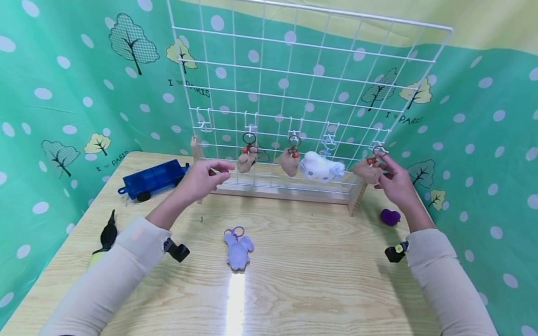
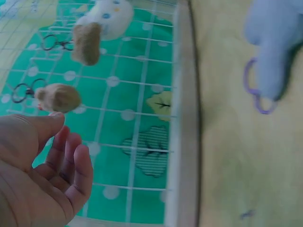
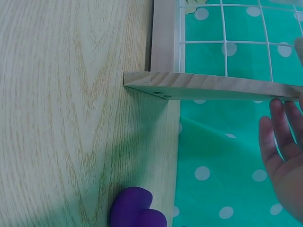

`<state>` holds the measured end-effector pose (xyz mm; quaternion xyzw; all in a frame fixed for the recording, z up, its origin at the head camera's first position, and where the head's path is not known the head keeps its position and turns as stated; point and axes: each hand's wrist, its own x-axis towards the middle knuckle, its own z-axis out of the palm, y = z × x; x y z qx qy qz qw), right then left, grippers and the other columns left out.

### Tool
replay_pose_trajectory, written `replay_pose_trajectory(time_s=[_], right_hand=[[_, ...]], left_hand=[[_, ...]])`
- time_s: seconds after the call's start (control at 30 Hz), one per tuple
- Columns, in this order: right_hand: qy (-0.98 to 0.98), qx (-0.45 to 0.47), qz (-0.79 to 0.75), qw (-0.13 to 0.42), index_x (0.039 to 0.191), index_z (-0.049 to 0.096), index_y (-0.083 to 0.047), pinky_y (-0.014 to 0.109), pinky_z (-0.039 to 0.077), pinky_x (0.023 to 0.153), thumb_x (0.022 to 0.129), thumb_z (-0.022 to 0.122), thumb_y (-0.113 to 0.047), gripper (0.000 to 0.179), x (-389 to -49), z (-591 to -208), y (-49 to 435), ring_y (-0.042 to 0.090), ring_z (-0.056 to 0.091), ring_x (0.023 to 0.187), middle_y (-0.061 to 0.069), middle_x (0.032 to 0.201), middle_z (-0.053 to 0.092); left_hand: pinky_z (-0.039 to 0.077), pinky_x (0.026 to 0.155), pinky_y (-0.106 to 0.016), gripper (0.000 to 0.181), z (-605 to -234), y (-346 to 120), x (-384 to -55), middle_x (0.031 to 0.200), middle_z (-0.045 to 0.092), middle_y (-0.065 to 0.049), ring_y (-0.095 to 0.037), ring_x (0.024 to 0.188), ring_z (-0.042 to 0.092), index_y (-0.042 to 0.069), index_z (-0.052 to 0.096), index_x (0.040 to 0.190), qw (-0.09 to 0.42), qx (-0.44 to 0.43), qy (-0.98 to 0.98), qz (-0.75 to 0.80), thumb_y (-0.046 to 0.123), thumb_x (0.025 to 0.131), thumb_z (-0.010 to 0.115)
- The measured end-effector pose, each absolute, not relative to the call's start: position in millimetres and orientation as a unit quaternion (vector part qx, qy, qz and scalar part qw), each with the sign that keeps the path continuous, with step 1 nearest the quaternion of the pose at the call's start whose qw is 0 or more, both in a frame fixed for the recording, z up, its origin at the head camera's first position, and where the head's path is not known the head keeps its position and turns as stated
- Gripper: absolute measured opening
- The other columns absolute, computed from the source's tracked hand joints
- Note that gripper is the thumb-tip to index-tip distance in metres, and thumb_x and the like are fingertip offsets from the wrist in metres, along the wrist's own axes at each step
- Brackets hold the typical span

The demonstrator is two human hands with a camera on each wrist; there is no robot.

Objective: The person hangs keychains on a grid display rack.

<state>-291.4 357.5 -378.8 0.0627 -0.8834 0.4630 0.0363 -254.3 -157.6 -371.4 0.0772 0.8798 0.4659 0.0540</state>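
Note:
Brown plush keychains hang on the white wire grid (image 1: 315, 9): one on the left (image 1: 246, 160), one in the middle (image 1: 290, 163) and one on the right (image 1: 366, 171). A white plush keychain (image 1: 321, 168) hangs between the latter two. My right hand (image 1: 396, 183) holds the right brown keychain near its ring, by the hook; the fingertips are partly cut off in the right wrist view. Beside the left brown keychain is my left hand (image 1: 205, 178), fingers loosely bent with nothing between them. A lavender plush keychain (image 1: 238, 250) lies on the table.
A blue toy trailer (image 1: 152, 179) stands at the table's back left, with a black-nozzled object (image 1: 109, 232) nearer the front. A purple heart-shaped thing (image 1: 390, 217) lies right of the grid's wooden side support (image 1: 356, 196). An unused white hook (image 1: 204, 125) hangs at the grid's left.

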Motion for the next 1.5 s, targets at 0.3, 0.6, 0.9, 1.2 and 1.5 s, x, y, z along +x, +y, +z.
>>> replay_pose_trajectory(time_s=[0.3, 0.6, 0.9, 1.2, 1.5], right_hand=[[-0.885, 0.062, 0.459, 0.038, 0.162, 0.028, -0.032, 0.025, 0.063, 0.075, 0.104, 0.044, 0.001, 0.069, -291, -379, 358, -0.006, 0.059, 0.091, 0.03, 0.157, 0.04], [-0.889, 0.049, 0.454, 0.032, 0.162, 0.027, -0.035, 0.024, 0.062, 0.075, 0.105, 0.045, -0.002, 0.068, -291, -378, 356, -0.001, 0.059, 0.095, 0.028, 0.157, 0.041], [-0.888, 0.054, 0.456, 0.036, 0.161, 0.028, -0.038, 0.026, 0.063, 0.076, 0.104, 0.045, 0.0, 0.07, -289, -377, 356, -0.003, 0.059, 0.093, 0.028, 0.157, 0.041], [-0.89, 0.051, 0.452, 0.039, 0.159, 0.031, -0.043, 0.03, 0.063, 0.079, 0.105, 0.046, -0.002, 0.069, -290, -379, 357, -0.001, 0.06, 0.096, 0.024, 0.157, 0.043], [-0.88, 0.07, 0.467, 0.044, 0.161, 0.03, -0.033, 0.024, 0.063, 0.073, 0.102, 0.043, 0.003, 0.07, -292, -381, 359, -0.008, 0.06, 0.09, 0.029, 0.157, 0.04]], left_hand=[[0.06, 0.073, -0.039, 0.026, -399, -159, -246, 0.114, 0.069, -0.012, -0.025, 0.082, 0.062, 0.012, 0.07, 0.127, 0.076, 0.089, 0.88, 0.459, 0.017, 0.103, 0.062], [0.059, 0.073, -0.035, 0.027, -418, -161, -242, 0.113, 0.07, -0.012, -0.039, 0.097, 0.064, 0.009, 0.07, 0.127, 0.11, 0.108, 0.877, 0.455, 0.016, 0.102, 0.063], [0.058, 0.082, -0.031, 0.027, -440, -161, -241, 0.114, 0.073, -0.014, -0.021, 0.099, 0.066, 0.005, 0.071, 0.125, 0.121, 0.206, 0.887, 0.396, 0.01, 0.099, 0.065], [0.057, 0.094, -0.042, 0.028, -455, -154, -243, 0.125, 0.073, -0.008, -0.023, 0.113, 0.067, 0.011, 0.072, 0.126, 0.169, 0.265, 0.888, 0.337, 0.012, 0.099, 0.066], [0.054, 0.087, -0.034, 0.026, -461, -147, -245, 0.109, 0.073, -0.001, -0.012, 0.096, 0.063, 0.016, 0.075, 0.122, 0.188, 0.299, 0.89, 0.29, 0.014, 0.097, 0.069]])
